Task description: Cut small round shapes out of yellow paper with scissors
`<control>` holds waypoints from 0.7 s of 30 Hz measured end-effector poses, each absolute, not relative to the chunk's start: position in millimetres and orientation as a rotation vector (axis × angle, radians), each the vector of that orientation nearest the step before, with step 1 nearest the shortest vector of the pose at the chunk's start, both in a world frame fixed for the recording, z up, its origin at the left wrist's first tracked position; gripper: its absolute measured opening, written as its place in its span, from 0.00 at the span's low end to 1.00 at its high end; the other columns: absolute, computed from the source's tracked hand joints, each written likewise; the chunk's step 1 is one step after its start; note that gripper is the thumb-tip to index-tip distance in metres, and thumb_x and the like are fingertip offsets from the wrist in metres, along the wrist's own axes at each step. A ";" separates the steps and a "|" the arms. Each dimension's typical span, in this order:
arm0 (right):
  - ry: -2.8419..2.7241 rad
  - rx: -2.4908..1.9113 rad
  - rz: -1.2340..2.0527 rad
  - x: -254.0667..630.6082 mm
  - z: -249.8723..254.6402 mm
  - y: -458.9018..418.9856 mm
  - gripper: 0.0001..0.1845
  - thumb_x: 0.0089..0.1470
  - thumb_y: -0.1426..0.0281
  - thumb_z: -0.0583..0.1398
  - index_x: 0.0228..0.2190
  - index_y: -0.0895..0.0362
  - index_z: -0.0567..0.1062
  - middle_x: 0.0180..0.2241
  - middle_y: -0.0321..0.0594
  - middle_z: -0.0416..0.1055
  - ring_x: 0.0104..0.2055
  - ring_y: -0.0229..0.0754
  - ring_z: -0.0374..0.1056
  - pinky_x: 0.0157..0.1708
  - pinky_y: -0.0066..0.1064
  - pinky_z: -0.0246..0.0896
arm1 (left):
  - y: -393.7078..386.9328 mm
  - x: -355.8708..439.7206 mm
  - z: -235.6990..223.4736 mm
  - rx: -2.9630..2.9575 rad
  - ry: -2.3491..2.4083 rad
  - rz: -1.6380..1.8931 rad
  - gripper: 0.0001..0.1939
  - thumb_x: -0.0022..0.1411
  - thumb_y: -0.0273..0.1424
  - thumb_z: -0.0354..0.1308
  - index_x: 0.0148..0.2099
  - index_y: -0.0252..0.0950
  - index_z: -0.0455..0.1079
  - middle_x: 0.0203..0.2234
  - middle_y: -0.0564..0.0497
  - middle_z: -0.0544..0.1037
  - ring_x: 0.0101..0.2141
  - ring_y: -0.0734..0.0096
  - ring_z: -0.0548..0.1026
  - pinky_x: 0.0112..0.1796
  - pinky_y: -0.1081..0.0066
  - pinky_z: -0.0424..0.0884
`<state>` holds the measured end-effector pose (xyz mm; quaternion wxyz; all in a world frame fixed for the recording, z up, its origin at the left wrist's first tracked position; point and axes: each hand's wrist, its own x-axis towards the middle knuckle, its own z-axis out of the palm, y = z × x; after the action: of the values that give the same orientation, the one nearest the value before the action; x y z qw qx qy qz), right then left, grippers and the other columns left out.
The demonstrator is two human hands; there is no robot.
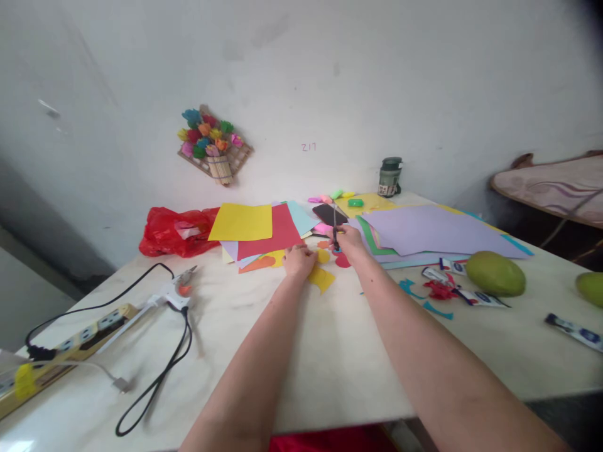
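One pair of scissors (335,220) shows, to the right of the red sheet (288,232), with slim, dark blades pointing up toward the wall (292,81) and looking closed together. The right hand (346,240) is clasped around its dark handles. The left hand (299,259) rests, fingers bent, on the surface (245,351) at the red sheet's near right corner, touching yellow paper; whether it grips any is unclear. Just right of that hand lie one jagged-edged yellow scrap (322,280), one rounded yellow piece (323,256) and one red cutout (343,260). One yellow sheet (242,221) overlaps the red sheet's left side, and one red plastic bag (176,232) sits farther left. Well right of the red sheet are one large lilac sheet (428,229), two green fruits (495,274), at least three tubes (480,298) and at least two blue offcuts (438,310). Behind and right of it stands one bottle (390,177). Nearer and left are one glue gun (176,292) and one power strip (89,339).
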<state>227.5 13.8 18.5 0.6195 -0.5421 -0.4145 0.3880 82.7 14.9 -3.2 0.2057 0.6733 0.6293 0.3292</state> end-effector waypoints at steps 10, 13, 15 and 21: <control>-0.982 -1.307 0.900 224.6 17.6 13.1 0.09 0.46 0.71 0.68 0.29 0.59 0.73 0.13 0.29 0.65 0.12 0.33 0.62 0.12 0.22 0.56 | 8.3 85.4 0.0 2.027 1.878 0.782 0.12 0.58 0.41 0.60 0.33 0.38 0.78 0.52 0.45 0.76 0.55 0.51 0.67 0.52 0.60 0.63; -0.996 -1.320 0.893 225.3 18.1 12.9 0.09 0.49 0.70 0.67 0.33 0.60 0.75 0.14 0.30 0.67 0.12 0.34 0.64 0.13 0.22 0.57 | 10.1 81.0 2.1 1.914 1.880 0.898 0.13 0.62 0.40 0.56 0.35 0.38 0.78 0.48 0.44 0.78 0.53 0.52 0.69 0.51 0.62 0.64; -1.011 -1.332 0.875 225.6 18.9 12.1 0.09 0.51 0.69 0.66 0.36 0.59 0.76 0.15 0.31 0.68 0.13 0.34 0.65 0.13 0.22 0.58 | 12.4 73.9 5.5 1.784 1.868 1.012 0.14 0.63 0.39 0.54 0.38 0.37 0.77 0.46 0.43 0.80 0.51 0.55 0.72 0.50 0.64 0.65; -1.083 -1.391 0.874 221.4 21.0 8.8 0.11 0.55 0.67 0.63 0.39 0.60 0.76 0.17 0.35 0.71 0.14 0.34 0.66 0.12 0.21 0.54 | 15.9 41.1 21.6 1.466 1.792 1.234 0.15 0.62 0.36 0.53 0.47 0.36 0.72 0.27 0.48 0.81 0.39 0.63 0.79 0.39 0.68 0.69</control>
<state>221.4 8.8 21.0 0.5538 -0.5887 -0.4582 0.3698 41.1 15.9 21.6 0.2562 0.5401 0.6602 0.4548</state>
